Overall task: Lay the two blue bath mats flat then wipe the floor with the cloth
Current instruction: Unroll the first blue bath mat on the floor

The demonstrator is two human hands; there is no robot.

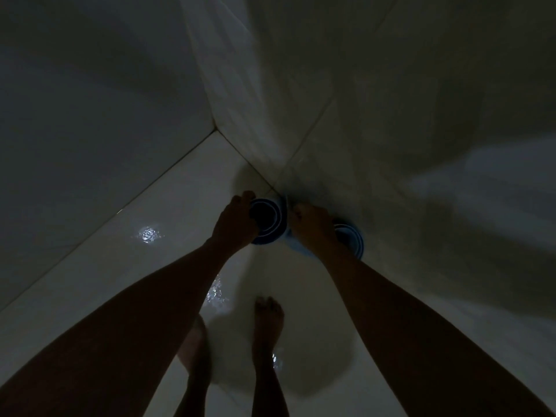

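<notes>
Down in the dim corner where the two walls (391, 85) meet the floor (120, 266), both blue bath mats rolled up and standing on end against the right-hand wall. Left hand (234, 221) curled round the rim of the darker roll (267, 218), the one nearer the corner; right hand (313, 227) closed over the paler roll (350, 236), just beside the first and a touch farther from the corner. Soft goods, by the look of the loose spiral edges: light, floppy, likely to slump and unwind once tipped, so best taken by the outer free edge with the roll laid on its side, then pushed away to unroll. Probably a grippy backing, though too dark to tell. Glossy pale tile underfoot, bright glints out from the corner toward the feet (267, 317), looking like wet patches, so slippery going for bare soles and for a mat dropped carelessly. Tight, shadowy space, walls close on both sides of the corner, little room to spread two mats without shuffling back. No cloth in view yet.
</notes>
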